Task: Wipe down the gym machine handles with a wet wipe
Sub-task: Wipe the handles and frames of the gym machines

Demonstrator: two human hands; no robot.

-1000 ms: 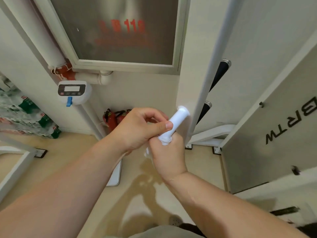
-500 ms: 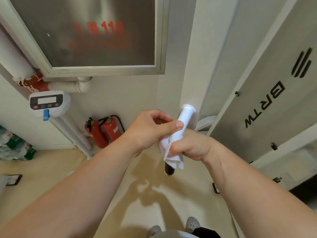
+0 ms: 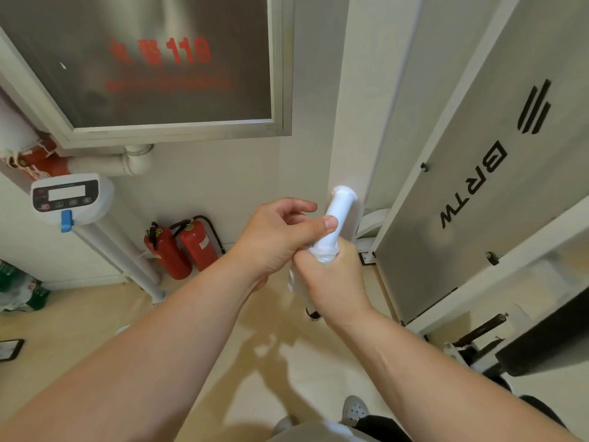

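Observation:
A white machine handle (image 3: 338,207) sticks up toward me at the centre of the head view, its dark lower end (image 3: 313,314) showing below my fist. My right hand (image 3: 331,277) is wrapped round the handle's lower part with a white wet wipe (image 3: 323,253) bunched between palm and handle. My left hand (image 3: 283,234) grips the handle just above, thumb pressed across its side. Most of the wipe is hidden inside my right fist.
A white machine panel marked BRTW (image 3: 478,186) stands at the right, with a dark padded part (image 3: 541,346) below it. Two red fire extinguishers (image 3: 181,247) stand on the floor by a white pipe (image 3: 124,250). A grey framed cabinet (image 3: 153,65) hangs on the wall.
My right hand has turned round the handle with the wipe, from the side to the back of the hand facing me. The left hand keeps its grip. The view has tilted slightly.

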